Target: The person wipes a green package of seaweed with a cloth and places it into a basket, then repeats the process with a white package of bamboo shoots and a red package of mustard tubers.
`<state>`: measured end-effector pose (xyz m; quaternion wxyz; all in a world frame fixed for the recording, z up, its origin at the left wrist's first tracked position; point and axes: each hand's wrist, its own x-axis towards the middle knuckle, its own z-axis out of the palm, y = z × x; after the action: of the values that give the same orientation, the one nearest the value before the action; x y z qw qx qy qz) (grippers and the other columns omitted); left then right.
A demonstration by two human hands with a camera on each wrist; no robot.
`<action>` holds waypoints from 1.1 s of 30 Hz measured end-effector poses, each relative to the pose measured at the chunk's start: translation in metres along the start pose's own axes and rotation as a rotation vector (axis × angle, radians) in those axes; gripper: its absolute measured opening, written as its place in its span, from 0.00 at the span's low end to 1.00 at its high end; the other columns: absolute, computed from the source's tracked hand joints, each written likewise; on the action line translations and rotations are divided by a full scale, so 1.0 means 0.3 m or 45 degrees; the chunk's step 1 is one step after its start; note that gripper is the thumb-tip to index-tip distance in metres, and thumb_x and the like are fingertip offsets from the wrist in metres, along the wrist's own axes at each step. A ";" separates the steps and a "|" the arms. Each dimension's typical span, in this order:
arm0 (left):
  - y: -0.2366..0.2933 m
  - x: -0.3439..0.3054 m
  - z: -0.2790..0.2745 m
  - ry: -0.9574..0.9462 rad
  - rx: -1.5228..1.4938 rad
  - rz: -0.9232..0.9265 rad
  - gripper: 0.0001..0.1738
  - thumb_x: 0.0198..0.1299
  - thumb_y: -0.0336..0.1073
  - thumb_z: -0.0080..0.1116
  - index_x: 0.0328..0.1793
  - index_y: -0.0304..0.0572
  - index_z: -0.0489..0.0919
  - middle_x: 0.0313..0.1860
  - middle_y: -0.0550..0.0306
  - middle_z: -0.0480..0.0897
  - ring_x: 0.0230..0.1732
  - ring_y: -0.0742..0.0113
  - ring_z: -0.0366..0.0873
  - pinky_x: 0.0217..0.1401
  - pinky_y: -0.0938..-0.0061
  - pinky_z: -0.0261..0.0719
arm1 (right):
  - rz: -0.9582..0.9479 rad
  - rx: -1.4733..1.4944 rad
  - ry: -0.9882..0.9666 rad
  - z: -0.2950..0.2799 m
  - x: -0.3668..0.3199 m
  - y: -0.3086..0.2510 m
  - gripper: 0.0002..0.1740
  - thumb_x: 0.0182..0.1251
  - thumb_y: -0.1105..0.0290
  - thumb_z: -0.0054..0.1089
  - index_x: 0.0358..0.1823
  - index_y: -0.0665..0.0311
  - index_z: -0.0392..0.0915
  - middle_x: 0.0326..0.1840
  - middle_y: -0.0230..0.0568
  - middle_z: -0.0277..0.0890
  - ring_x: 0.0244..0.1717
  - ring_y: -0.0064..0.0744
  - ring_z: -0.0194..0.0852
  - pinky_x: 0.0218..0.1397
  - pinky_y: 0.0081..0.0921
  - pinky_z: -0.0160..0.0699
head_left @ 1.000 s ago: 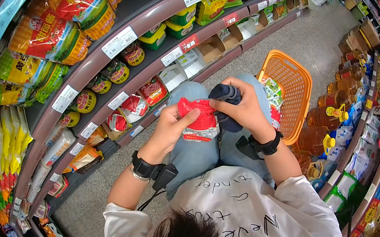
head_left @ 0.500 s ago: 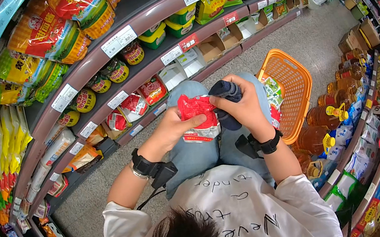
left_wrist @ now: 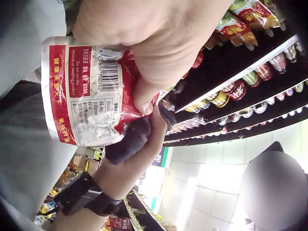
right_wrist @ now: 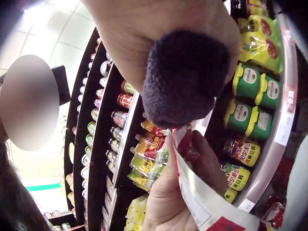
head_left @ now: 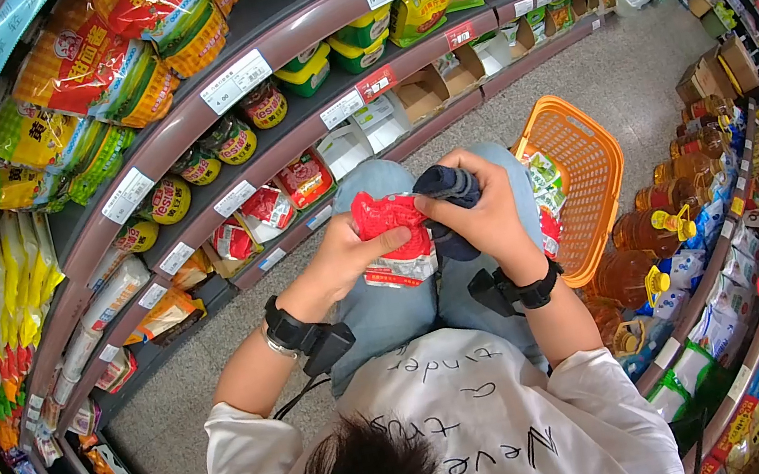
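Observation:
A red and white packet (head_left: 398,244) is pinched by the left hand (head_left: 349,254), its thumb lying across the front, above the person's knees. The right hand (head_left: 488,210) grips a bunched dark cloth (head_left: 450,196) with grey stripes, and its thumb tip meets the packet's top corner. In the left wrist view, printed text and a barcode show on the packet (left_wrist: 86,91), and the cloth (left_wrist: 129,140) is just beyond it. The right wrist view has the fuzzy dark cloth (right_wrist: 185,77) under the right hand (right_wrist: 163,24), with the packet (right_wrist: 207,197) below.
An orange basket (head_left: 595,189) with packets inside stands on the floor beside the right knee. Shelves (head_left: 303,32) of jars, tubs and bags curve along the front and left. Large oil bottles (head_left: 648,235) and more bags line the right side.
Since a second ago, the left thumb has shifted along the packet and straightened, and the packet's top has been reshaped slightly. The right hand keeps its grip on the cloth.

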<state>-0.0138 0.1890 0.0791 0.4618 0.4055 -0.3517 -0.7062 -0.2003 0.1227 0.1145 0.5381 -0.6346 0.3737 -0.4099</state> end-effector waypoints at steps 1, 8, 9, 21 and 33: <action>-0.003 0.003 -0.006 -0.016 -0.030 -0.014 0.20 0.58 0.36 0.69 0.53 0.33 0.81 0.46 0.55 0.85 0.46 0.70 0.82 0.54 0.74 0.78 | 0.004 0.006 0.012 0.001 -0.001 0.004 0.09 0.51 0.78 0.70 0.30 0.65 0.77 0.27 0.26 0.76 0.30 0.13 0.70 0.35 0.16 0.72; -0.013 0.007 -0.016 -0.026 0.003 -0.070 0.20 0.58 0.36 0.68 0.54 0.33 0.80 0.48 0.56 0.84 0.49 0.69 0.81 0.56 0.74 0.77 | 0.079 0.031 0.045 -0.017 0.002 0.000 0.09 0.51 0.78 0.70 0.30 0.66 0.77 0.28 0.28 0.77 0.30 0.14 0.72 0.36 0.17 0.72; -0.018 0.008 -0.020 -0.022 0.034 -0.060 0.20 0.58 0.36 0.68 0.54 0.33 0.80 0.48 0.56 0.84 0.49 0.70 0.81 0.56 0.74 0.77 | 0.065 0.023 0.047 -0.017 0.001 0.000 0.09 0.51 0.78 0.70 0.31 0.66 0.77 0.28 0.28 0.77 0.30 0.14 0.72 0.36 0.17 0.72; -0.025 0.005 -0.038 -0.074 0.087 -0.122 0.20 0.57 0.34 0.69 0.54 0.34 0.80 0.49 0.57 0.84 0.49 0.72 0.81 0.56 0.75 0.76 | 0.088 0.065 0.113 -0.012 -0.005 0.002 0.09 0.52 0.78 0.70 0.31 0.66 0.77 0.28 0.29 0.77 0.32 0.14 0.73 0.37 0.16 0.73; -0.025 0.015 -0.051 -0.282 -0.183 -0.229 0.26 0.64 0.38 0.62 0.65 0.36 0.71 0.60 0.52 0.78 0.60 0.63 0.77 0.64 0.66 0.74 | 0.099 0.050 0.135 -0.006 0.000 0.029 0.10 0.53 0.76 0.72 0.32 0.66 0.77 0.29 0.30 0.78 0.30 0.15 0.74 0.36 0.17 0.74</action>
<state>-0.0039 0.1853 0.0648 0.3828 0.3211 -0.3113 -0.8084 -0.2022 0.1209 0.1061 0.5453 -0.5863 0.4182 -0.4289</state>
